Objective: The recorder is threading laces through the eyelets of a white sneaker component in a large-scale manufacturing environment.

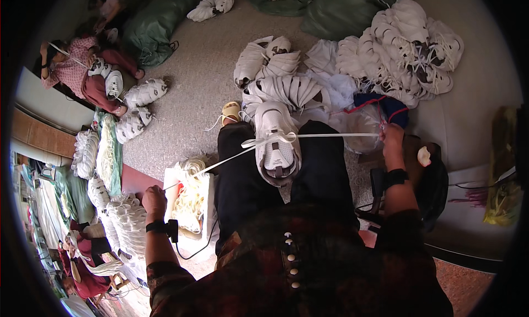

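While both hands (155, 202) (392, 145) clench the taut lace (337, 134), the shoe (278, 154) sits between them.

White lace (339, 135) taut between both hands (155, 202) (391, 143), across pale shoe (278, 154)

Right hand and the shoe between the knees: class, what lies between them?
In the head view, a pale lace runs straight from the shoe to the right hand.

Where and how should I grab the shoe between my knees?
Probably by the rounded far end of the shoe, coming from beyond the knees: that part protrudes past them, while the thighs flank the rest and the lace stretches across between left hand and right hand.
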Available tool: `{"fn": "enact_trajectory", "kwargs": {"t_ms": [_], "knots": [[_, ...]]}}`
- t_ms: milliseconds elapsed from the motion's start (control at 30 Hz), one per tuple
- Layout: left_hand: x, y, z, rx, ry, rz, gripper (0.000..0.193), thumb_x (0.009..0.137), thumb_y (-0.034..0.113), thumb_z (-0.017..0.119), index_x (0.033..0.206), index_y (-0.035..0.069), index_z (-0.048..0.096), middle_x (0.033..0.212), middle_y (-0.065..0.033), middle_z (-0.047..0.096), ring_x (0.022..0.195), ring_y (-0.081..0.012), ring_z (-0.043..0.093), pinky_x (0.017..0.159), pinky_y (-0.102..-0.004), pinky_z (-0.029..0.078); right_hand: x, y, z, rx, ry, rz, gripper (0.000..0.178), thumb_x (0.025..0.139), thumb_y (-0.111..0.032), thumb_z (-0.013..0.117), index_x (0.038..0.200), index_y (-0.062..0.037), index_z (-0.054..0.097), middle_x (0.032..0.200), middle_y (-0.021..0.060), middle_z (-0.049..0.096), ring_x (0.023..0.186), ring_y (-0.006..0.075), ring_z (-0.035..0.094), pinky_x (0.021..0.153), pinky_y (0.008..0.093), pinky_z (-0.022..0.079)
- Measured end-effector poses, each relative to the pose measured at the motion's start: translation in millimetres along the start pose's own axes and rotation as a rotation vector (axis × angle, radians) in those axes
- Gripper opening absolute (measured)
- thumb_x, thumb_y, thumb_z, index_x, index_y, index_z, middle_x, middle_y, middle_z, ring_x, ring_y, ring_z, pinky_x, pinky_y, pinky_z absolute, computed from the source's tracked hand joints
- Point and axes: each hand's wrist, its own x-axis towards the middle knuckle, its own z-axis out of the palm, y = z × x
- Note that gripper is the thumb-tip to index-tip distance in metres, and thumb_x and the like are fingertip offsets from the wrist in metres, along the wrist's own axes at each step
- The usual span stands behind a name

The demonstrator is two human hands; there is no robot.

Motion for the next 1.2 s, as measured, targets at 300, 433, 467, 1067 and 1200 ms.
{"fn": "enact_trajectory", "kwargs": {"t_ms": [300,433,467,1067,1200], "knots": [[9,210,-38,-0.641,0.155,0.544,0.027,0.067,0.004,0.061,0.093,0.004,0.060,0.094,-0.0172,0.060,0.089,-0.0348,0.058,0.076,-0.0398,0.049,-125,-47,152,-0.617,-0.720,-0.680,0.032,0.065,-0.001,0.065,0.095,-0.0025,0.054,0.086,0.0103,0.058,0.071,0.0216,0.055,0.062,0.0305,0.044],[-4,271,-64,-0.731,0.218,0.841,0.030,0.064,0.007,0.067,0.094,0.003,0.062,0.099,-0.0154,0.058,0.095,-0.0330,0.055,0.085,-0.0385,0.045,-146,-37,178,-0.701,-0.769,-0.758,0.028,0.066,-0.009,0.065,0.092,-0.0045,0.053,0.086,0.0165,0.058,0.084,0.0333,0.057,0.073,0.0394,0.045],[-6,279,-64,-0.742,0.223,0.847,0.029,0.064,0.007,0.068,0.093,0.003,0.062,0.098,-0.0151,0.058,0.095,-0.0330,0.055,0.087,-0.0385,0.044,-147,-34,182,-0.720,-0.744,-0.788,0.025,0.067,-0.010,0.064,0.090,-0.0045,0.053,0.083,0.0169,0.058,0.081,0.0345,0.057,0.071,0.0408,0.046],[30,272,-32,-0.988,0.308,0.357,0.009,0.073,0.005,0.060,0.082,0.002,0.059,0.075,-0.0154,0.061,0.069,-0.0320,0.060,0.067,-0.0373,0.048,-123,-33,186,0.150,-0.971,0.106,0.008,0.075,-0.006,0.065,0.076,0.0013,0.063,0.070,0.0031,0.061,0.066,0.0091,0.055,0.064,0.0232,0.042],[24,271,-34,-1.405,-0.030,0.266,0.006,0.079,0.005,0.059,0.073,0.003,0.059,0.072,-0.0074,0.062,0.060,-0.0212,0.058,0.061,-0.0324,0.047,-119,-23,189,-0.147,-0.891,-0.085,0.022,0.078,-0.015,0.061,0.070,0.0051,0.060,0.060,0.0070,0.058,0.058,0.0128,0.054,0.057,0.0281,0.042]]}}
